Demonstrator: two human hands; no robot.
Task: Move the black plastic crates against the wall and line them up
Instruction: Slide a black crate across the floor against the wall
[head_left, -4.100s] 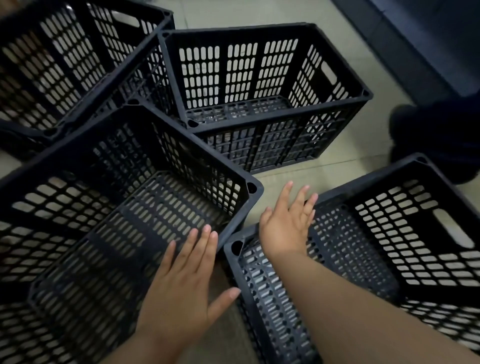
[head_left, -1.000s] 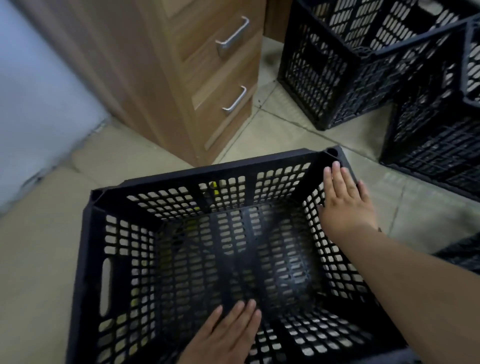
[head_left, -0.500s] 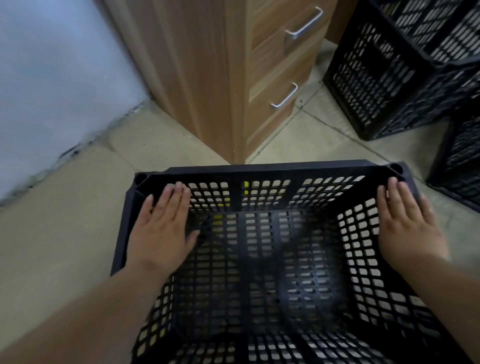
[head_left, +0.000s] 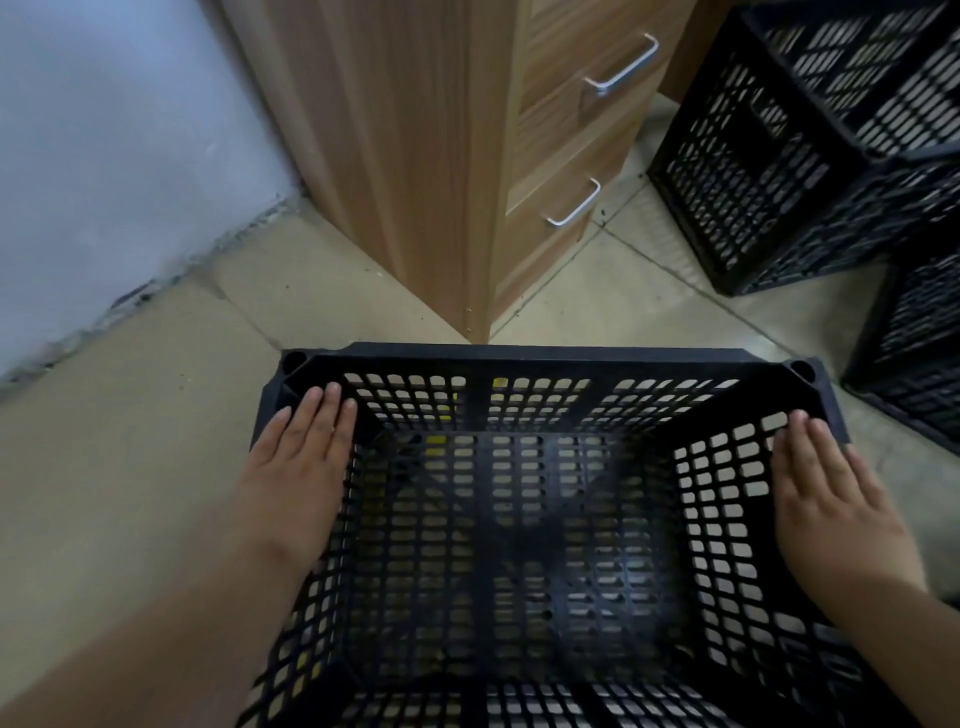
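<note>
Pale grey-white painted wall (head_left: 104, 156) at far left, meeting the beige tiled floor (head_left: 130, 441) along a rough, chipped edge; left hand (head_left: 298, 462) lies flat, fingers straight and together, palm down on the left rim of the black perforated plastic crate (head_left: 519, 519), near its far left corner; not curled around anything; crate sits on the floor in the lower centre, open top up, empty, far rim just short of the corner of the brown wood-grain drawer cabinet (head_left: 441, 156), well apart from the wall; cabinet shows two drawers with silver metal bar handles (head_left: 574, 205); right hand (head_left: 836, 499) flat and open on the crate's right rim, fingers extended toward the far right corner; two more black plastic crates (head_left: 779, 156) stand at the upper right and right edge, close beside each other, apart from the near crate.
</note>
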